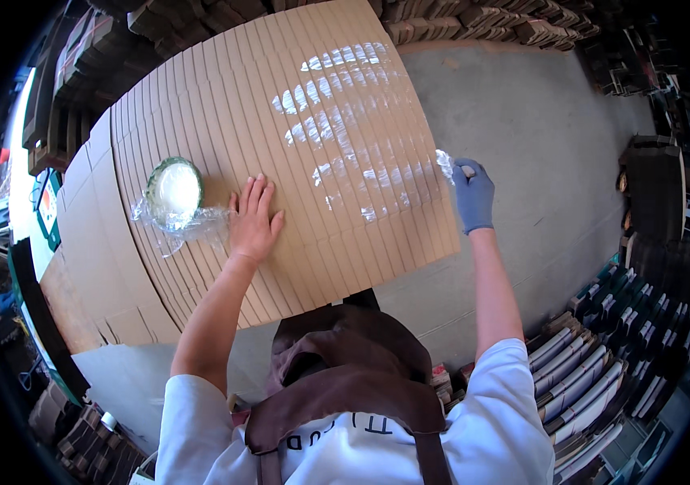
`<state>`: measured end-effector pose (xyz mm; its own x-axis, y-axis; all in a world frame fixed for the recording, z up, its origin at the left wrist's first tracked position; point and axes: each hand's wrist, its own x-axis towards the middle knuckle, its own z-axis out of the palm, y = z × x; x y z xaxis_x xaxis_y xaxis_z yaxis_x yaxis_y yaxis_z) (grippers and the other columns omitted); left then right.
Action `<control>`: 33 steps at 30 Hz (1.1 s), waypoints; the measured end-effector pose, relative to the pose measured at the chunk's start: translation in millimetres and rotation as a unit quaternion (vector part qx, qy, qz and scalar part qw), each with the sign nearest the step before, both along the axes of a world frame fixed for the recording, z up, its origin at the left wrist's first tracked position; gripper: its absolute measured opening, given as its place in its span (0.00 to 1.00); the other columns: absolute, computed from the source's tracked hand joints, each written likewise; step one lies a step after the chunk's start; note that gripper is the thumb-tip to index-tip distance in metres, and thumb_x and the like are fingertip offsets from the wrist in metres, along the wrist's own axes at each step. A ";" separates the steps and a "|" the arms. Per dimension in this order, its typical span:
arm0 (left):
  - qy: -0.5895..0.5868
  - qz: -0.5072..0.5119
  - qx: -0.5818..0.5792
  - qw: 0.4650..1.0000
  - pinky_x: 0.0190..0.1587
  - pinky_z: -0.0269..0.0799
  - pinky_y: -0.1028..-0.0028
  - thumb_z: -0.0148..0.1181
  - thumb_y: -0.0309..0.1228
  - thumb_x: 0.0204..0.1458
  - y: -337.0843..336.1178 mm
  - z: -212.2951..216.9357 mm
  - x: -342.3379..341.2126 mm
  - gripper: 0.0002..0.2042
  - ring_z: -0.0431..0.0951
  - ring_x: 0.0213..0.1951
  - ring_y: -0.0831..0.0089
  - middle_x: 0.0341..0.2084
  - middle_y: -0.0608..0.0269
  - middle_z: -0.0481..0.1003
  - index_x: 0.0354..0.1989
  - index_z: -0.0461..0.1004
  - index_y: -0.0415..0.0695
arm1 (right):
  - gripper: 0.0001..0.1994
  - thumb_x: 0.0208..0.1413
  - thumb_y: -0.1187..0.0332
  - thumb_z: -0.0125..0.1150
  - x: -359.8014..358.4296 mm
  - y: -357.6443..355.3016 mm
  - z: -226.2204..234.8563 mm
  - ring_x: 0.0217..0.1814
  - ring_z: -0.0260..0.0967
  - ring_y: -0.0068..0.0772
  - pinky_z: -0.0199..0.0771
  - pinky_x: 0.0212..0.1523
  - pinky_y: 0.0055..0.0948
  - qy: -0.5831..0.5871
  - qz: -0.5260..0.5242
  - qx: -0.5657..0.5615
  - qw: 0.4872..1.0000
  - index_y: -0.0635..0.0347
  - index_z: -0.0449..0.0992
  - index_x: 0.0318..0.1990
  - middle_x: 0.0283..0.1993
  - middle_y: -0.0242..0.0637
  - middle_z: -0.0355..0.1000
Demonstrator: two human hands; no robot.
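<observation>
Overlapping brown cardboard strips (224, 105) lie fanned side by side in front of me, their long edges running away from me. My left hand (254, 225), bare, rests flat on them with fingers spread. At the right edge of the strips, my right hand (474, 198), in a blue-grey glove, is closed around a small brush (445, 163) whose tip is coated white. Wet white glue (349, 77) streaks the right half of the strips. Left of my left hand stands a round green-rimmed bowl (200, 186) of white glue, with crumpled clear plastic film (199, 225) around its base.
Plain cardboard sheets (90, 218) extend on the left. Stacks of brown cardboard pieces (474, 20) line the far side. Bundled flat pieces (579, 380) stand at lower right, and a dark stack (656, 190) at far right. Grey concrete floor (523, 105) shows beyond the strips.
</observation>
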<state>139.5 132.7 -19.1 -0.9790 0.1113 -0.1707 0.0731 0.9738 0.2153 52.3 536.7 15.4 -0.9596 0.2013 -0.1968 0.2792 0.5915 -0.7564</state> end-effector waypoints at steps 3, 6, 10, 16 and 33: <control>0.011 0.003 -0.010 1.000 0.72 0.43 0.47 0.55 0.44 0.57 -0.1 -3.8 0.1 0.31 0.49 0.74 0.62 0.72 0.62 0.53 0.69 0.59 0.48 | 0.12 0.58 0.74 0.56 26.1 -53.9 7.1 0.46 0.75 0.45 0.77 0.49 0.38 0.182 0.203 0.094 0.958 0.56 0.77 0.49 0.50 0.43 0.75; 0.023 -0.006 -0.007 1.000 0.72 0.43 0.47 0.55 0.44 0.57 -2.7 -7.1 2.8 0.31 0.49 0.74 0.62 0.72 0.61 0.53 0.69 0.59 0.48 | 0.11 0.61 0.71 0.54 27.4 -60.7 -11.8 0.48 0.75 0.44 0.75 0.49 0.38 0.172 0.229 0.127 0.950 0.57 0.76 0.50 0.49 0.44 0.75; 0.017 -0.005 -0.004 1.000 0.72 0.42 0.48 0.56 0.43 0.56 0.9 -7.7 2.5 0.31 0.49 0.74 0.62 0.72 0.61 0.53 0.69 0.59 0.48 | 0.10 0.64 0.68 0.51 -20.3 -14.3 -16.5 0.50 0.75 0.43 0.74 0.49 0.39 -0.057 0.106 0.051 0.991 0.59 0.77 0.47 0.45 0.48 0.76; 0.034 -0.011 -0.012 0.999 0.72 0.42 0.48 0.57 0.42 0.55 -2.6 -10.0 -4.2 0.32 0.49 0.74 0.61 0.72 0.61 0.53 0.68 0.60 0.47 | 0.09 0.63 0.70 0.48 9.0 -82.3 -2.5 0.43 0.75 0.48 0.76 0.41 0.47 0.191 0.309 0.136 0.922 0.54 0.74 0.46 0.42 0.47 0.74; 0.018 -0.006 -0.023 1.000 0.70 0.44 0.46 0.59 0.45 0.53 -6.4 -9.1 1.6 0.33 0.50 0.73 0.61 0.72 0.59 0.54 0.67 0.61 0.48 | 0.06 0.57 0.71 0.54 -125.2 -178.7 -0.5 0.43 0.76 0.50 0.77 0.42 0.45 0.272 0.270 -0.001 0.924 0.56 0.77 0.39 0.45 0.44 0.75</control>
<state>141.2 126.3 -28.2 -0.9834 0.1157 -0.1398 0.0917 0.9816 0.1676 -72.9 358.0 14.9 -0.8769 -0.3363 0.3434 -0.4778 0.5322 -0.6989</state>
